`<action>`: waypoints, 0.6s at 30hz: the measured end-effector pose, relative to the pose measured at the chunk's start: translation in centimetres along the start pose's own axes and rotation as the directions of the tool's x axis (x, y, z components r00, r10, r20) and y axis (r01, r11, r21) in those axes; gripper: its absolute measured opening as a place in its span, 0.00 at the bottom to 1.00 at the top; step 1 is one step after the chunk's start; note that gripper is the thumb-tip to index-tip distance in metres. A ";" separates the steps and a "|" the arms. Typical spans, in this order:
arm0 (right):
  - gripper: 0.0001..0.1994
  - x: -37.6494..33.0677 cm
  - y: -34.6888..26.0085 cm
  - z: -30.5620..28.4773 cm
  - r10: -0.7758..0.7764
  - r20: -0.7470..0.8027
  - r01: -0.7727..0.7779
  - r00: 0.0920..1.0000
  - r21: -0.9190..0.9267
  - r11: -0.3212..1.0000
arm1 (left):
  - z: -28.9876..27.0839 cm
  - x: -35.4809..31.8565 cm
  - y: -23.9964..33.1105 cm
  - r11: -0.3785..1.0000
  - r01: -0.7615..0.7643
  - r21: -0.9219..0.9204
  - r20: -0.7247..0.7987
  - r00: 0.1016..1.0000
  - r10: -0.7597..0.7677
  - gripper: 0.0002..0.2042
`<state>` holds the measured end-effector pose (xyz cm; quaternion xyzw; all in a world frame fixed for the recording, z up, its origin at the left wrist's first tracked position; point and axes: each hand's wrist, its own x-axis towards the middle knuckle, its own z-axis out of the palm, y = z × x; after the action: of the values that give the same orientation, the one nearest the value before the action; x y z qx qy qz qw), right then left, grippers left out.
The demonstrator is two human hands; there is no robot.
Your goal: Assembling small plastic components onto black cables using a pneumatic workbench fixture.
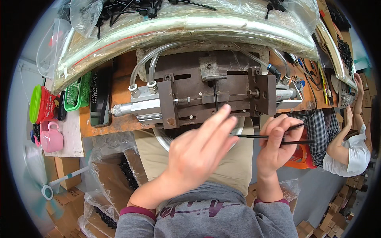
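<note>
In the head view, a dark steel clamping fixture (182,65) sits toward the front edge of the wooden counter (121,127), with a silver pneumatic cylinder (149,106) at its left end and clear hoses (139,65) curving behind. One slim black rod (215,94) lies crosswise at the fixture's middle, between its small central blocks. The person's right hand (277,141), just off the counter's front edge, has its fingers curled closed around thin black rods (295,142), one of which points left toward the other hand. The left hand (200,150) reaches over the fixture's front edge, fingers nearly straight and together, fingertips near the clamped rod; its underside is hidden, so whether its grip has hold of anything cannot be told. The step in hand seems to be handling rods one at a time at the fixture. The next move appears to call for keeping the held rods apart, aligning one squarely with the central blocks, and having the fingers clear before any clamping.
</note>
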<state>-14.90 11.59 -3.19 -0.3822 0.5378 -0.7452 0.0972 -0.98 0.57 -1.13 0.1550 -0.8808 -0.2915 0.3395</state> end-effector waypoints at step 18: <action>0.17 -0.8 -0.2 0.2 0.304 0.086 -0.313 0.949 0.137 0.940 | 0.3 -1.4 -1.0 0.977 -0.103 0.186 0.010 0.995 0.103 0.15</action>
<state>-14.19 11.94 -3.33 -0.3085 0.5304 -0.7462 0.2582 -0.09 0.56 -2.67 0.1402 -0.9111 -0.1897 0.3380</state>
